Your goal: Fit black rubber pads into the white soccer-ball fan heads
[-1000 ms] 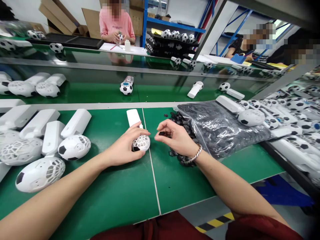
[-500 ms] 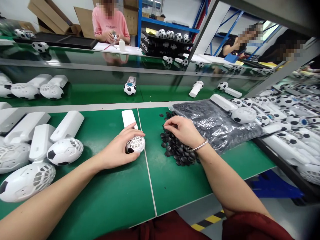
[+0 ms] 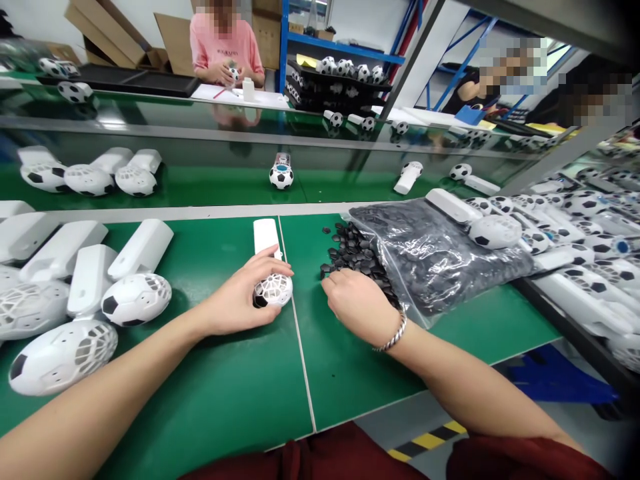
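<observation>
A white handheld fan with a football-patterned head (image 3: 273,288) lies on the green table (image 3: 240,387), its handle (image 3: 265,235) pointing away from me. My left hand (image 3: 239,297) cups the fan's head and holds it down. My right hand (image 3: 356,303) rests palm down on the near edge of a pile of small black pieces (image 3: 356,250), fingers curled among them; whether it grips one is hidden. The pieces spill from a clear plastic bag (image 3: 440,253) to the right.
Several more white football fans (image 3: 135,297) lie at the left, and many finished ones (image 3: 565,233) fill the right side. A conveyor belt (image 3: 215,183) beyond carries a fan (image 3: 281,175). Other people sit at far benches.
My right hand went from holding a black piece by the fan to the pile, then slid back to the pile's near edge. My left hand stayed on the fan. The conveyor fan drifted right.
</observation>
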{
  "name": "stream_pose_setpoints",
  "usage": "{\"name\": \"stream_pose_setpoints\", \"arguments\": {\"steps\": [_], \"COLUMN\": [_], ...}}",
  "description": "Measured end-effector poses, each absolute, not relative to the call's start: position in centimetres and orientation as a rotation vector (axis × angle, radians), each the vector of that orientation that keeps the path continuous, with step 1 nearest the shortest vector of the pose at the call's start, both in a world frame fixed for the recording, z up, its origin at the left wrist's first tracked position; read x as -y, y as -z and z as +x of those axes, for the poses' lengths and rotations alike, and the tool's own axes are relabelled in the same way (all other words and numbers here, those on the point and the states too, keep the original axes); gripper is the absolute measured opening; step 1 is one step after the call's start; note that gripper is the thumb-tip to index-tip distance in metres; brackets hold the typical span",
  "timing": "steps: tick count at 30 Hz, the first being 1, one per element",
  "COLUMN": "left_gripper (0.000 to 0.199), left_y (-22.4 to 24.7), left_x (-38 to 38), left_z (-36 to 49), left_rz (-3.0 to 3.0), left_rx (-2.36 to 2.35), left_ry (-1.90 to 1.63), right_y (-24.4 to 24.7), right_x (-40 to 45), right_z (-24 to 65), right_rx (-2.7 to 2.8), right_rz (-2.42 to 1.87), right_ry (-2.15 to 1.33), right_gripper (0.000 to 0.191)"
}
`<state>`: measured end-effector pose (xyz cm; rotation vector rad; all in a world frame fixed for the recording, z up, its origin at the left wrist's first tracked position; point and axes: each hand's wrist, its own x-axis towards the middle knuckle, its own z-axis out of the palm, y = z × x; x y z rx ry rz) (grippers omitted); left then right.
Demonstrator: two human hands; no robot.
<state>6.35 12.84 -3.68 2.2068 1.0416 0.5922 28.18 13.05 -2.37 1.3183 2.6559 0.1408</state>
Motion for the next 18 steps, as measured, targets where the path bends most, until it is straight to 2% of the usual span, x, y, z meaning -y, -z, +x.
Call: {"name": "stream_pose_setpoints", "arguments": {"steps": [4,6,9,11,14,16,18], "left_gripper": [0.046,0.047,0.047,0.048,0.047,0.046,0.044], "left_y": [3.4,3.4,3.4,3.5,3.5,3.5,3.5], "left_x": [-12.8,-12.8,-12.8,-12.8,-12.8,-12.8,-12.9], "left_z": [6.4,6.4,6.5,6.5,6.6,6.7,6.7], "left_rz": [2.206,2.206,2.203,2.203,2.205,2.201,2.188], "left_rx": [-0.968,-0.963,-0.958,-0.957,-0.96,-0.956,-0.956], "left_ry": [-0.561,-0.56,-0.564,-0.574,-0.584,-0.587,-0.586], "right_y": [2.7,2.4,1.8,1.7,2.3,2.9,3.4], "right_x": [-13.9,-14.0,-13.7,-13.4,-13.2,-13.3,-13.4], "right_z": [28.7,28.8,28.6,28.4,28.0,27.8,27.4], "right_rx": [-2.842,-2.988,-3.125,-3.21,-3.428,-3.548,-3.616], "right_rz": [1.385,1.418,1.471,1.427,1.16,0.986,0.855], "right_ry": [-0.007,0.294,0.928,1.144,1.035,0.805,0.564], "right_gripper": [0.031,0.025,0.008,0.005,0.013,0.019,0.017]}}
